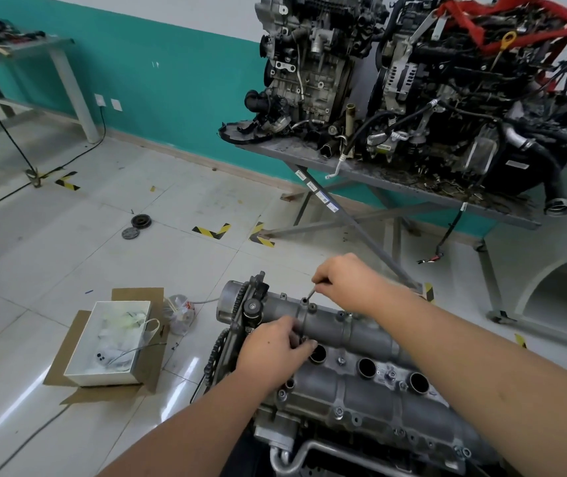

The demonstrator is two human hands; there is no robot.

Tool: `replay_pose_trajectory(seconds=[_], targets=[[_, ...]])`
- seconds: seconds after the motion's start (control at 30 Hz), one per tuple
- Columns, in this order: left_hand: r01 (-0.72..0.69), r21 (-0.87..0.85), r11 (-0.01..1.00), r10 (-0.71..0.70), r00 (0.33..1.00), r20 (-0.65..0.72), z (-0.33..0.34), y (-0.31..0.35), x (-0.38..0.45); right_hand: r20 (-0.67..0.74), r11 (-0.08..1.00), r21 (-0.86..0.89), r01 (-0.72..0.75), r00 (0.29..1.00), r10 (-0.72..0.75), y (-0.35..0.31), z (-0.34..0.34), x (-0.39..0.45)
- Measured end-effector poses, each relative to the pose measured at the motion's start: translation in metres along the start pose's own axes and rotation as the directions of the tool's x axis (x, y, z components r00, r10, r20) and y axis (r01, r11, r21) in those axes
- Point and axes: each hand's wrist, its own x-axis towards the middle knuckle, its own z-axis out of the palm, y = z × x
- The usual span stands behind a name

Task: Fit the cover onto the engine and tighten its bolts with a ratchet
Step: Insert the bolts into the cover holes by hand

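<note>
Bolts going in by hand; cover seated on the engine, no ratchet in view.

We see the cover [354, 366] lying on top of the engine [275, 432], which sits low over the tiled floor [68, 270]. Our right hand [340, 280] pinches a bolt [310, 295] with curled fingertips and holds it tilted, its tip at a hole on the cover's far edge. Our left hand [275, 346] has its fingers curled down near the first plug well [318, 352]; what it holds, if anything, we cannot tell. Risks as we judge them: the tilted bolt could cross-thread if turned before it stands straight; a dropped bolt could fall into an open well or roll off; the cover could shift while few bolts hold it.
</note>
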Motion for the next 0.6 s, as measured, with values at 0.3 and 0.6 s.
replay_pose_trajectory(seconds=[0.3, 0.6], targets=[[-0.010, 0.006, 1.000, 0.010, 1.000, 0.013, 0.000, -0.002, 0.000, 0.084, 0.988, -0.064, 0.138, 0.988, -0.132, -0.012, 0.009, 0.003], [0.012, -0.117, 0.993, 0.002, 0.993, 0.121, -0.012, 0.000, 0.000, 0.148, 0.998, -0.058, -0.024, 0.988, 0.033, -0.009, 0.025, 0.014]])
